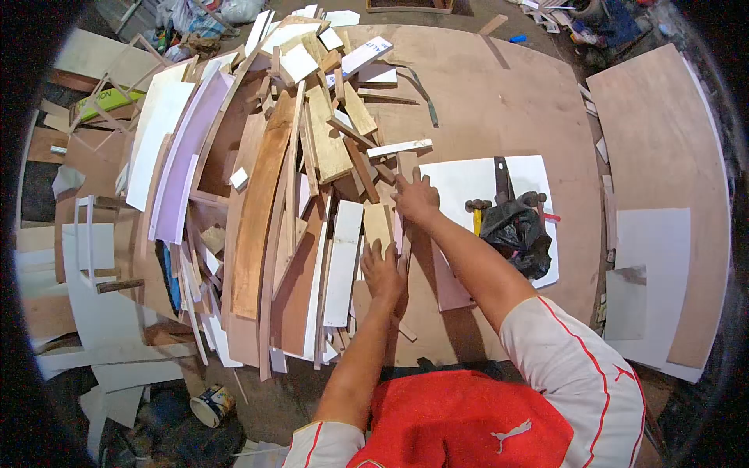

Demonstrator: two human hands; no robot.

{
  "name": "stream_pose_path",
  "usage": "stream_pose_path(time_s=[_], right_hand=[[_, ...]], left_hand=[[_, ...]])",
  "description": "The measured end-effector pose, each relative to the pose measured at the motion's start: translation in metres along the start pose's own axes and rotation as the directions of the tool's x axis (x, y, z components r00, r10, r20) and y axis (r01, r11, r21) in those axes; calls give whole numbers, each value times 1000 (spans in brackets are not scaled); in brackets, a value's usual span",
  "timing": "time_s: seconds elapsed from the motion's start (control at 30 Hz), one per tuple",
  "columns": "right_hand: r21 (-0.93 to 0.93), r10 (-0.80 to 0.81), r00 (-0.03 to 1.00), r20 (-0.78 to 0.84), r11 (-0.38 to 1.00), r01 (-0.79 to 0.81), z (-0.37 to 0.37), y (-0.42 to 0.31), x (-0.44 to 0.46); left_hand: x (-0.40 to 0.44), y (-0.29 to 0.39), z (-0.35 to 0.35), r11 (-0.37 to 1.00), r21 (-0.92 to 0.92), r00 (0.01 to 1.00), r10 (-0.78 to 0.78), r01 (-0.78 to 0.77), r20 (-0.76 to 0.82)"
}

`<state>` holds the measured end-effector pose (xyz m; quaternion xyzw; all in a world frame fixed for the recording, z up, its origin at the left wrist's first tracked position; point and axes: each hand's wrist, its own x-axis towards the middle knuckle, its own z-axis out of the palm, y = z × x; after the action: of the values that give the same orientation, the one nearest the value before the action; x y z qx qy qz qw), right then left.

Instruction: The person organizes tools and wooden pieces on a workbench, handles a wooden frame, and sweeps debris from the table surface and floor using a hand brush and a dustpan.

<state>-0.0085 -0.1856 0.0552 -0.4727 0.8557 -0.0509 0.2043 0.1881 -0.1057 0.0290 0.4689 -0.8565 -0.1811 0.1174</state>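
So I'm standing here watching this, and that heap of offcuts (328, 140) makes me nervous. The pieces lie crisscrossed and lean on each other, so I reckon tugging a low one could send the upper ones sliding onto the fingers. Left hand (381, 271) is spread loosely over the near end of a pale wood block (378, 222), at the heap's right edge, just beside a long white strip (343, 265). Right hand (417, 195) reaches farther out, fingers a bit apart over a brown piece (407, 162); can't tell if it's pinching it. Splinters seem a fair bet too, with bare skin on rough edges. The right forearm also passes close to the tools, so a careless swing could knock them. Headcount: two hands, one pale block, one brown piece, one white panel (456, 179), and on that one black plastic bag (519, 242), one dark blade (503, 178) and what look like two hammers (477, 205). One green strap (429, 101) behind. Offcuts? Too many overlapping, no honest count from me.
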Motion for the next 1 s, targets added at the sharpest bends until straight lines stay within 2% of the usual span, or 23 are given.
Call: stream_pose_path(time_s=[0.1, 0.2, 0.23, 0.3, 0.33, 0.43, 0.47, 0.53, 0.63, 0.73, 0.77, 0.87, 0.97, 1.0], right_hand=[[18, -78, 991, -106, 997, 80, 9, 18, 11], [203, 40, 954, -298, 979, 22, 29, 39, 27], [216, 17, 953, -302, 975, 51, 11, 36, 25], [243, -29, 950, -311, 964, 109, -22, 35, 19], [215, -161, 923, -348, 945, 246, -13, 49, 35], [183, -245, 856, -454, 915, 359, -20, 48, 63], [167, -217, 925, -312, 946, 278, -25, 46, 71], [72, -185, 949, -255, 975, 209, -20, 40, 88], [-81, -172, 969, -178, 984, 160, -22, 33, 92], [-147, -253, 948, -193, 963, 227, -15, 41, 95], [-154, -293, 932, -213, 952, 264, -9, 48, 96], [-167, -294, 948, -119, 947, 273, -36, 46, 77], [-45, -245, 913, -327, 969, 244, -66, 38, 47], [158, -127, 937, -327, 970, 186, -74, 33, 37]], left_hand=[[25, 0, 11, 997, -54, 998, 44, -47, -48], [50, 0, 14, 995, -81, 998, 59, -59, -3], [58, 1, 13, 995, -85, 998, 61, -59, 21], [70, 7, 9, 997, 48, 999, 51, -52, 17], [74, 10, 9, 992, 117, 999, 47, -49, 17], [90, 12, 24, 976, 210, 992, -83, 62, 92], [95, 14, 25, 968, 241, 987, -99, 66, 129], [104, 23, 16, 950, 303, 970, -136, 71, 200], [111, 22, 26, 934, 350, 980, -136, 77, 147], [117, 18, 25, 947, 316, 960, -135, 53, 244], [117, 18, 25, 962, 264, 961, -131, 64, 242], [113, 16, 20, 986, 87, 956, -158, 140, 247], [102, 23, -3, 956, -88, 929, -248, 281, 276], [95, 22, -14, 943, -115, 922, -272, 312, 276]])
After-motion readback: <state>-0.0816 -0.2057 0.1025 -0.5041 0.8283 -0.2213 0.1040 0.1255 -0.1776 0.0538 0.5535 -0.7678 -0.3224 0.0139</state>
